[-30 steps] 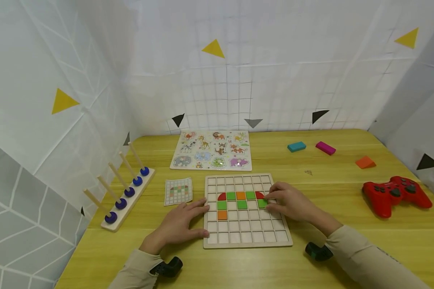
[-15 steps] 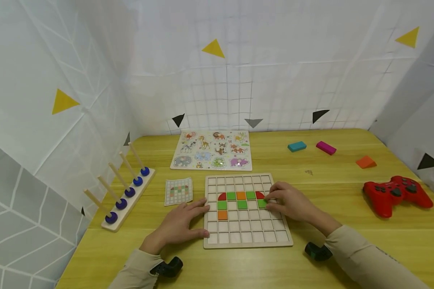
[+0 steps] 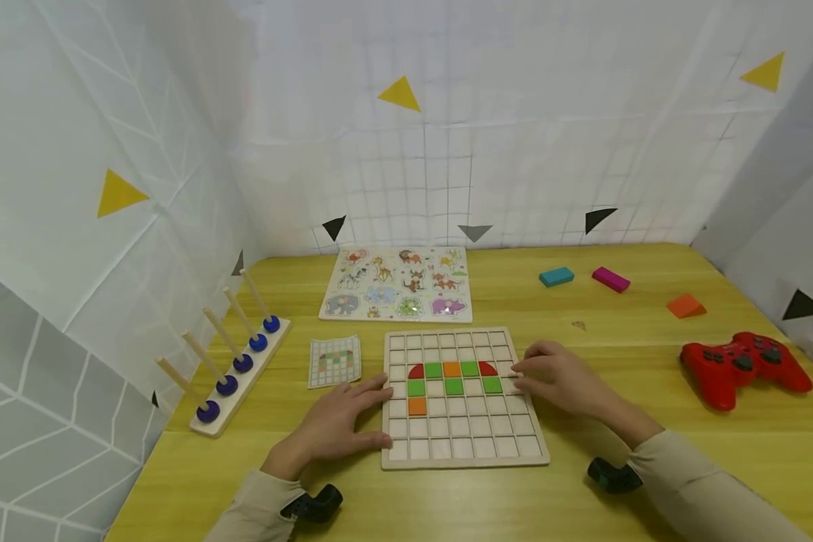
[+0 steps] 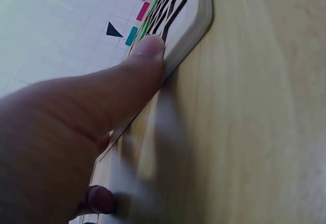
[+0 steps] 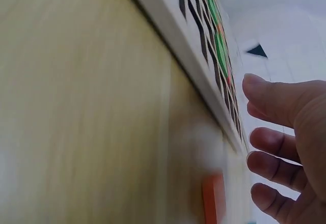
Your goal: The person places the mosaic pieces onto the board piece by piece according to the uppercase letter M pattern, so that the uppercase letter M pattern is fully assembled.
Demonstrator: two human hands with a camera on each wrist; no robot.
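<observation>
A: Nearest us, the left hand (image 3: 335,425) lies flat, fingers straight, thumb pressed to the left edge of the wooden grid board (image 3: 464,452).

B: And the right hand (image 3: 561,380)?

A: Fingers relaxed and spread at the board's right edge, holding nothing, just beside the green tile (image 3: 491,385).

B: The board sits on the yellow table (image 3: 650,354), between both hands. I count 9 coloured tiles in it.

A: Left of it, a pattern card (image 3: 335,360) and a peg rack (image 3: 233,361). Right, a red gamepad (image 3: 741,366).

B: Further back, an animal puzzle (image 3: 398,283), then teal (image 3: 556,276), magenta (image 3: 610,279) and orange (image 3: 684,305) blocks.
</observation>
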